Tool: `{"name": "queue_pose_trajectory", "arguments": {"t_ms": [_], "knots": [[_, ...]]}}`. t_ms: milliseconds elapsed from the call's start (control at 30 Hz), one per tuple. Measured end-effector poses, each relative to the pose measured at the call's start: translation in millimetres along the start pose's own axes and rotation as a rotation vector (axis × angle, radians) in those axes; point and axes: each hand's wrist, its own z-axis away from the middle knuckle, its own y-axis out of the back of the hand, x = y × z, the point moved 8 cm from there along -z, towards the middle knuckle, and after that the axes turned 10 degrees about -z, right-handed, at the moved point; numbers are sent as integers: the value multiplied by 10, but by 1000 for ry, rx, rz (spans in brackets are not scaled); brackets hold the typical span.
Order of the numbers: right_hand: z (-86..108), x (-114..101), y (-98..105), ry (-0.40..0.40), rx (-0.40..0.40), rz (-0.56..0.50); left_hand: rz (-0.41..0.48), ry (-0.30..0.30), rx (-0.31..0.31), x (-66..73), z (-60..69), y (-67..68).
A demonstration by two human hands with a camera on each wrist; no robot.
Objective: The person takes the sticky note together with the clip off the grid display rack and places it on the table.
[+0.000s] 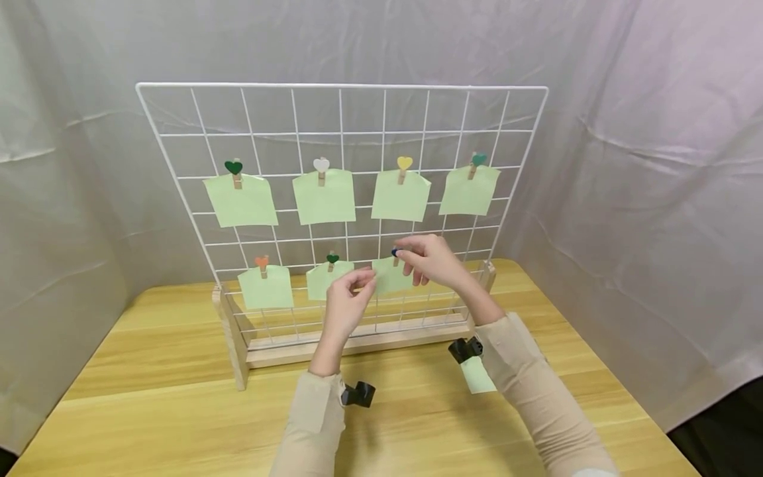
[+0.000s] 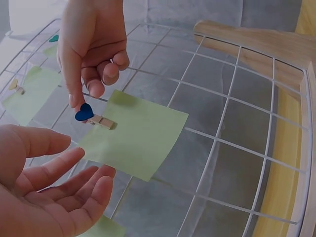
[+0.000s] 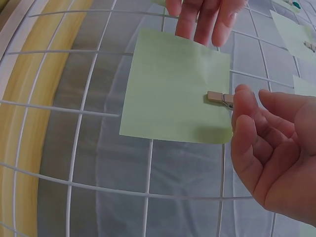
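In the head view my right hand [image 1: 434,260] is at a small wooden clothespin with a blue heart [image 2: 84,112]. Its straight finger reaches the heart's edge; in the right wrist view its thumb and forefinger stand slightly apart beside the clothespin [image 3: 215,96]. That clothespin holds a pale green paper note [image 2: 143,131] on the white wire grid [image 1: 341,109]. My left hand [image 1: 348,299] is at the note's left edge, fingers loosely bent and grasping nothing; whether the fingertips touch the paper is unclear. In the right wrist view its fingers [image 3: 200,22] show behind the edge.
Several other green notes, such as the upper left note [image 1: 241,204], hang from heart clothespins. The grid stands in a wooden base [image 1: 357,343] on a wood-grain table [image 1: 179,424]. A loose green note [image 1: 479,377] lies partly under my right sleeve. Grey cloth [image 1: 357,40] surrounds the table.
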Motion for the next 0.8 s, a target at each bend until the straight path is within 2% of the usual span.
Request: {"name": "queue_pose_trajectory", "arguments": {"t_ms": [233, 533, 700, 800], "knots": [[-50, -3, -28, -18, -27, 85, -21, -5, -41, -19, -6, -54], [-86, 12, -43, -25, -43, 141, -28, 6, -48, -28, -19, -88], [-98, -7, -54, 1, -46, 175, -18, 22, -50, -41, -26, -98], [-102, -12, -57, 5, -43, 191, -17, 27, -54, 85, 14, -60]]}}
